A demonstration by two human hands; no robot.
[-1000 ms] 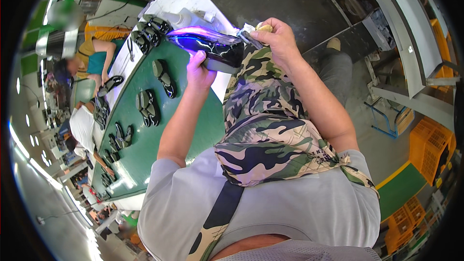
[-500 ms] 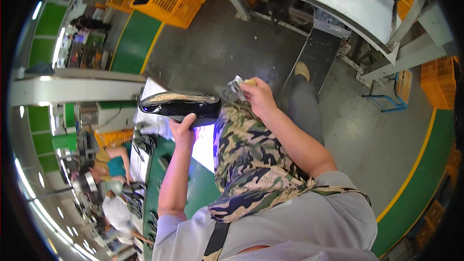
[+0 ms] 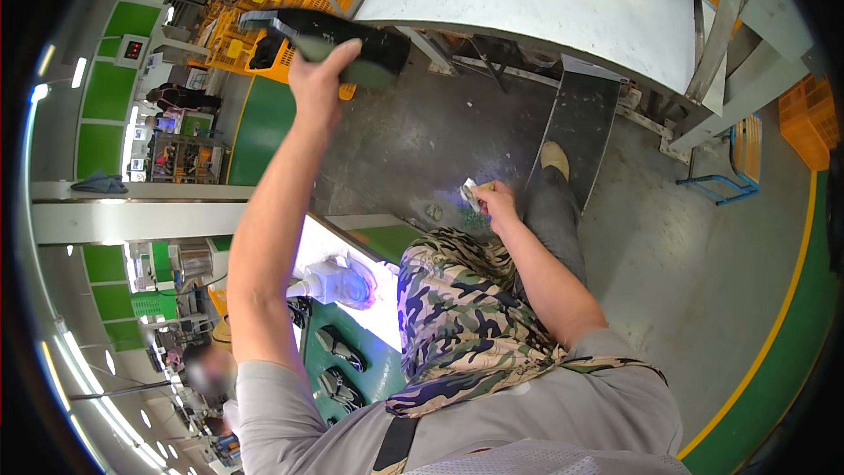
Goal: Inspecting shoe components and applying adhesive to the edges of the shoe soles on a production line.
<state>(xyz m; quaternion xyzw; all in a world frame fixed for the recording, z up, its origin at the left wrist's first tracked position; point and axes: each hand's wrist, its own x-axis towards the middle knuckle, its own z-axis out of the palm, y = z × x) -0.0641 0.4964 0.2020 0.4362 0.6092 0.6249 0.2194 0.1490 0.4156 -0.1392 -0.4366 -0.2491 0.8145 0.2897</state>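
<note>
A black shoe [image 3: 374, 35] is held up at the upper left by my left hand [image 3: 322, 79], its fingers wrapped round the underside and thumb at the edge. The shoe is tilted and slightly blurred, with a grey-green area facing me. Lower and to the right, my right hand [image 3: 499, 200] pinches a small crumpled white-and-grey wad [image 3: 470, 194], perhaps cloth or paper. That hand is above the floor beside my leg, apart from the shoe.
A white-topped table [image 3: 527, 0] stands ahead. On the left, a green work surface [image 3: 374, 347] carries several dark shoes [image 3: 340, 348], beside a translucent plastic container [image 3: 341, 282]. Orange crates [image 3: 807, 123] and a blue-framed stool [image 3: 734, 178] are at the right. People are at the far left.
My left hand has carried the shoe up and away from me, toward the white-topped table, and turned it. My right hand has moved lower and slightly right, still pinching the wad.
</note>
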